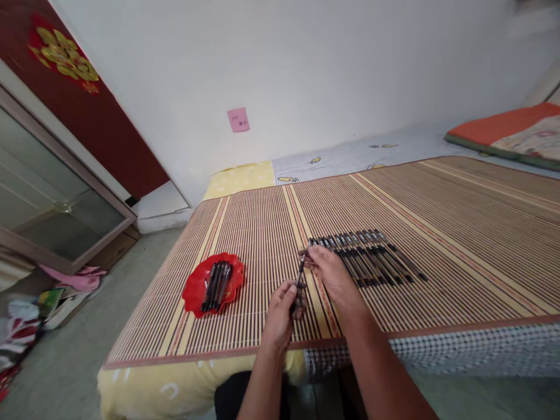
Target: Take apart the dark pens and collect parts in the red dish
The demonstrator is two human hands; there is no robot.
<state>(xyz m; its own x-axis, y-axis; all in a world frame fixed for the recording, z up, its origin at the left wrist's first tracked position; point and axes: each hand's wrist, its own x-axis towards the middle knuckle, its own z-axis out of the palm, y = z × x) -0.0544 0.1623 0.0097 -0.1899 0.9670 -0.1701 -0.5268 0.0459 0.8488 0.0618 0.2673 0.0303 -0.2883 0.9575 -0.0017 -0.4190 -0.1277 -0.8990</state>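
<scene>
Over the striped bamboo mat point(262, 233), my left hand point(283, 303) has its fingers closed round the lower part of a dark pen point(300, 272). My right hand point(322, 261) pinches at the pen's upper end; whether a cap is between those fingers is too small to tell. To the right of my hands lies a row of several black pens point(371, 256), side by side and slanting, partly hidden behind my right hand. On the left a red scalloped plate point(191, 291) carries several more black pens point(216, 286).
The mat covers a bed with a yellow and checked sheet point(238, 178). A folded orange quilt point(494, 128) lies at the far right. On the white wall is a pink note point(238, 119). Clothes point(21, 326) lie on the floor at left, near a glass-fronted cabinet point(56, 198).
</scene>
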